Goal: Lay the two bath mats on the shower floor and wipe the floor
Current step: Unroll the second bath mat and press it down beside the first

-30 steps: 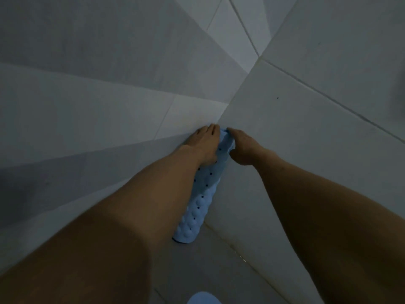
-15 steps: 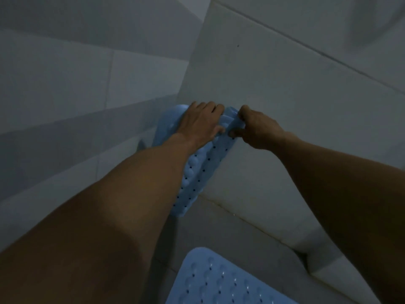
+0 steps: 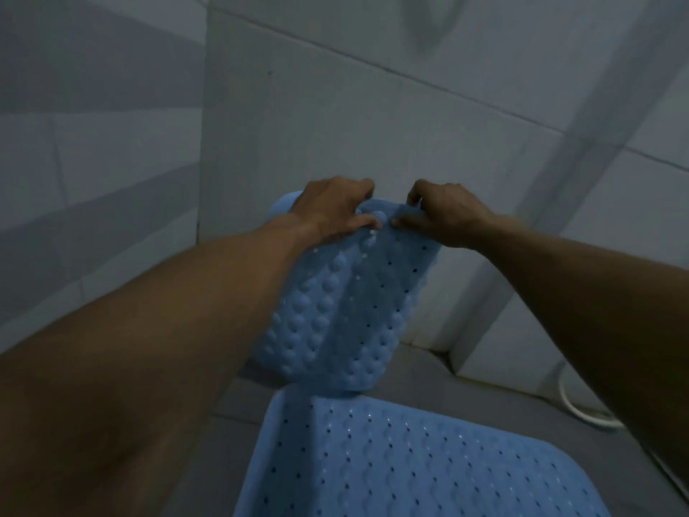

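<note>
Hanging folded from both hands, blue bumpy mat (image 3: 346,311) held before tiled wall (image 3: 373,125). Left hand (image 3: 332,208) and right hand (image 3: 443,214) each pinching its top edge. Second blue mat (image 3: 428,460) flat on grey floor (image 3: 238,416) below.

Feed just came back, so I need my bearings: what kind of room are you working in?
Most likely a tiled shower stall or bathroom corner: tiled walls meet at a corner, a perforated blue bath mat lies on the grey floor, and both hands hold a second mat.
</note>
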Motion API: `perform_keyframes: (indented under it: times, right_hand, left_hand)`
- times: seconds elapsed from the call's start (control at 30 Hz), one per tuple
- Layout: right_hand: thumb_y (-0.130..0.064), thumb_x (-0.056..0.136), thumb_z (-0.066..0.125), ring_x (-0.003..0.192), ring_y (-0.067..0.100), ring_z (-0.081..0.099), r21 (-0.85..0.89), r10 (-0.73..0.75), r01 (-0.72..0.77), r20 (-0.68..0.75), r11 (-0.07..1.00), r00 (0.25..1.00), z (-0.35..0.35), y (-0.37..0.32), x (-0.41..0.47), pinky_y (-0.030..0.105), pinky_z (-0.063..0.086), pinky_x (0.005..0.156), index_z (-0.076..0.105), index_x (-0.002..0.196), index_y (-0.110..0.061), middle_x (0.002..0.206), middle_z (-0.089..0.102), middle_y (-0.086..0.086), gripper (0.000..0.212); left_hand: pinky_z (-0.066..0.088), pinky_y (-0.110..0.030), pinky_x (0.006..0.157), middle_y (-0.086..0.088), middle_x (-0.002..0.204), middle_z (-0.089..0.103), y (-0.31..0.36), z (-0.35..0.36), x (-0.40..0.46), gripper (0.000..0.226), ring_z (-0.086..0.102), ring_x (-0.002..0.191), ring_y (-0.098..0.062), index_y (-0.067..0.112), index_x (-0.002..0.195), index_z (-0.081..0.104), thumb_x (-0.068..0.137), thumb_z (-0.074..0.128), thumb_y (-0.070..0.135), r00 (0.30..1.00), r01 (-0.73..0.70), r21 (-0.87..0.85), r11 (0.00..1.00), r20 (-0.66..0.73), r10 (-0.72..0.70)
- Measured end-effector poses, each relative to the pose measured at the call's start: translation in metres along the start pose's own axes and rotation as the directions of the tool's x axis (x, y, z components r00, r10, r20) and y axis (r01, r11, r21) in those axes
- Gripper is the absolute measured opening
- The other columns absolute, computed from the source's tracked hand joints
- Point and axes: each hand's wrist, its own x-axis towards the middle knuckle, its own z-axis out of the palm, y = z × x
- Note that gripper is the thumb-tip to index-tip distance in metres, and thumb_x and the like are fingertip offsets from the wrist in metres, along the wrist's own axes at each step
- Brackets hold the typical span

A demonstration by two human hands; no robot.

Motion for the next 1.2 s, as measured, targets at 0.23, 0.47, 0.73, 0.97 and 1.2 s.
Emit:
perform_keyframes:
  times: [0.23, 0.47, 0.73, 0.97, 1.2]
  right_hand:
    - [-0.073, 0.071, 0.069, 0.087, 0.024, 0.053, 0.154, 0.157, -0.162, 0.042, 0.975, 0.987, -0.001, 0.044, -0.08, 0.035, 0.043, 0.072, 0.047, 0.114, -0.022, 0.099, 0.056, 0.006, 0.07]
    - [-0.068, 0.065, 0.078, 0.124, 0.03, 0.046, 0.085, 0.088, -0.113, 0.259, 0.99, 0.962, 0.012, 0.089, -0.128, 0.039, 0.039, 0.108, 0.057, 0.132, -0.026, 0.134, 0.035, 0.008, 0.081]
    - [-0.049, 0.067, 0.084, 0.12, 0.025, 0.048, 0.013, -0.051, 0.049, 0.215, 0.999, 0.975, 0.02, 0.114, -0.152, 0.04, 0.042, 0.104, 0.059, 0.125, -0.025, 0.13, 0.059, 0.003, 0.067]
    - [-0.053, 0.067, 0.082, 0.095, 0.022, 0.054, -0.098, -0.069, 0.105, 0.316, 0.99, 0.946, 0.023, 0.114, -0.172, 0.037, 0.046, 0.095, 0.066, 0.116, -0.025, 0.097, 0.059, -0.001, 0.059]
    - [-0.049, 0.088, 0.065, 0.105, 0.031, 0.06, -0.017, -0.202, 0.207, 0.158, 0.978, 0.967, -0.009, 0.13, -0.203, 0.033, 0.041, 0.081, 0.061, 0.119, -0.02, 0.116, 0.066, 0.011, 0.043]
  left_hand:
    - [0.034, -0.032, 0.065, -0.005, 0.087, 0.061, 0.075, -0.002, -0.005, 0.044, 0.058, 0.084, -0.03, 0.02, 0.094, 0.051, 0.079, 0.063, 0.06, 0.978, -0.089, 0.07, 0.994, 0.196, 0.074]
    - [0.04, -0.035, 0.071, -0.012, 0.099, 0.066, 0.093, -0.013, -0.02, 0.048, 0.06, 0.09, -0.032, 0.018, 0.1, 0.053, 0.082, 0.06, 0.062, 0.966, -0.075, 0.211, 0.975, 0.258, 0.018]
    - [0.042, -0.038, 0.072, -0.02, 0.097, 0.065, 0.104, -0.058, -0.039, 0.048, 0.061, 0.089, -0.036, 0.014, 0.102, 0.055, 0.085, 0.06, 0.058, 0.981, 0.037, 0.382, 0.923, 0.162, -0.107]
    - [0.041, -0.038, 0.072, -0.022, 0.101, 0.063, 0.13, -0.102, -0.083, 0.052, 0.06, 0.093, -0.038, 0.014, 0.106, 0.056, 0.084, 0.059, 0.06, 0.96, 0.132, 0.52, 0.844, 0.146, -0.24]
    - [0.039, -0.037, 0.066, -0.022, 0.096, 0.063, 0.176, -0.166, -0.132, 0.057, 0.06, 0.087, -0.038, 0.013, 0.1, 0.056, 0.081, 0.057, 0.066, 0.92, 0.272, 0.609, 0.745, 0.063, -0.388]
